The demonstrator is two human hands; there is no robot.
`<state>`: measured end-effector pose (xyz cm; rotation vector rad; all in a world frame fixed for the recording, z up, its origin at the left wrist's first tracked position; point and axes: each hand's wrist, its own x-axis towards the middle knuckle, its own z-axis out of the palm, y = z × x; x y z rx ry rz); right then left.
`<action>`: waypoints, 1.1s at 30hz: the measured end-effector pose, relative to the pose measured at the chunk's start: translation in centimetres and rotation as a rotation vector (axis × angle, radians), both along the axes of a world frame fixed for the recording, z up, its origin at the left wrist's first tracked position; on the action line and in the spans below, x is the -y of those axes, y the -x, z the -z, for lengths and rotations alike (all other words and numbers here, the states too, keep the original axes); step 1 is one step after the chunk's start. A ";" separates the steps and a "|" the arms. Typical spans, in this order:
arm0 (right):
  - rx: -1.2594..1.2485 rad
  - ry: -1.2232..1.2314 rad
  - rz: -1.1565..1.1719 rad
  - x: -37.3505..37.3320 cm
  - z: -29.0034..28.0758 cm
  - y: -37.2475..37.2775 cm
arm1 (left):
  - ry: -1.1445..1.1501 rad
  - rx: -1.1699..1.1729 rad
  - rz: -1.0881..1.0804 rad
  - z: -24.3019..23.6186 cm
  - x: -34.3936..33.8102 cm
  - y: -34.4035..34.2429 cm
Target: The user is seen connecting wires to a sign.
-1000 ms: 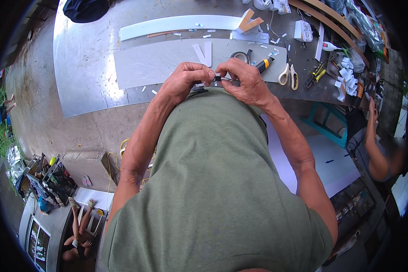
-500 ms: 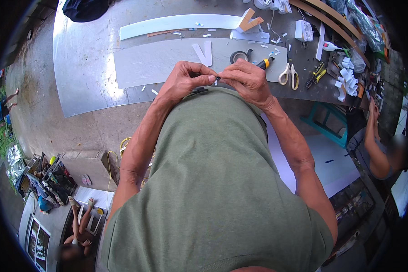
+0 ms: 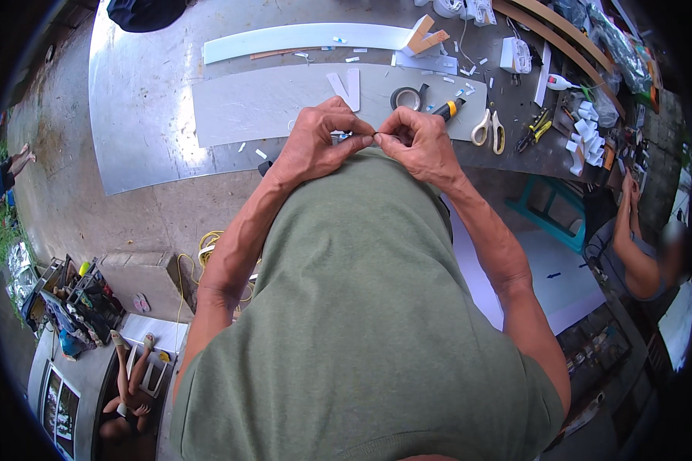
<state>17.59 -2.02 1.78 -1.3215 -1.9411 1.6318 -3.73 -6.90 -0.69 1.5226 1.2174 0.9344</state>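
Close above the table's near edge, my left hand (image 3: 321, 142) and my right hand (image 3: 423, 147) meet fingertip to fingertip in a pinch. A thin dark piece (image 3: 376, 135) shows between the fingertips; it is too small to name. Small white bits (image 3: 340, 137) peek out below my left fingers. Beyond the hands, a white V-shaped piece (image 3: 352, 88) lies on a grey sheet (image 3: 246, 107). A roll of dark tape (image 3: 407, 98) and a yellow-and-black utility knife (image 3: 448, 110) lie past my right hand, with cream-handled scissors (image 3: 489, 129) to their right.
A long curved white strip (image 3: 307, 38) and small white modules lie farther back on the metal table (image 3: 142, 115). Pliers (image 3: 537, 131) and white blocks (image 3: 587, 134) are at the right. A teal stool (image 3: 550, 211) stands below. Other people are at the right (image 3: 638, 253) and lower left (image 3: 131, 392).
The fingertips have shifted slightly right, and my right hand has turned so its thumb and index finger form a loop. The small white-tipped piece between them no longer shows there.
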 end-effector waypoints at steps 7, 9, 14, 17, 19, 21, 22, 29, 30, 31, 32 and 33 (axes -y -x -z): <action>-0.091 -0.260 0.105 1.1 0.3 0.6 | 0.429 0.134 -0.065 0.0 0.1 0.4; -0.135 -0.325 0.129 1.4 0.2 1.0 | 0.551 0.249 -0.132 0.1 0.0 0.4; -0.140 -0.564 -0.011 0.7 0.2 0.8 | 0.590 0.364 -0.153 0.2 0.1 0.6; -0.135 -0.715 -0.100 0.4 0.1 0.9 | 0.587 0.374 -0.159 0.1 0.0 0.7; -0.122 -0.721 -0.078 0.4 0.1 0.9 | 0.583 0.373 -0.165 -0.3 0.0 0.6; -0.115 -0.726 -0.074 0.3 0.5 0.7 | 0.594 0.284 -0.189 -1.0 0.1 0.2; -0.108 -0.732 -0.067 0.3 0.6 0.6 | 0.594 0.285 -0.191 -1.1 0.1 0.2; -0.110 -0.695 -0.084 0.1 0.8 0.4 | 0.519 0.157 -0.189 -1.2 0.1 0.3; -0.105 -0.697 -0.106 0.0 0.8 0.5 | 0.478 0.123 -0.186 -1.2 0.2 0.2; -0.101 -0.696 -0.126 0.1 0.7 0.5 | 0.479 0.122 -0.185 -1.3 0.2 0.2; -0.101 -0.695 -0.124 0.0 0.7 0.6 | 0.383 0.004 -0.174 -1.4 0.2 0.0; -0.078 -0.707 -0.148 0.0 0.7 0.7 | 0.287 -0.113 -0.163 -1.5 0.2 -0.1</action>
